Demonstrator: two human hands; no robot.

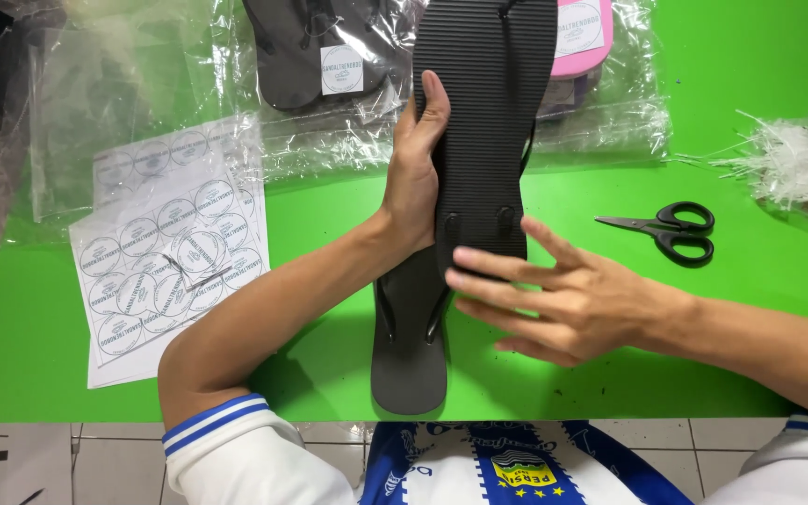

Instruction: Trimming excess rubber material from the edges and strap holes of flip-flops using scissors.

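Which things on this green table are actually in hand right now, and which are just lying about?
In hand:
- upper black sandal, sole up, held by the left hand
- lower black sandal, under it
- right hand, fingers on the sandals

Lying about:
- scissors
- sticker sheets
- bagged sandals
- plastic scraps

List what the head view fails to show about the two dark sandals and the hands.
- Upper sandal: toe end cut off by the top edge.
- Lower sandal: front half hidden under the upper one.
- Left hand: palm hidden against the sandal's edge.
- Right hand: fingertip contact with the sole unclear.
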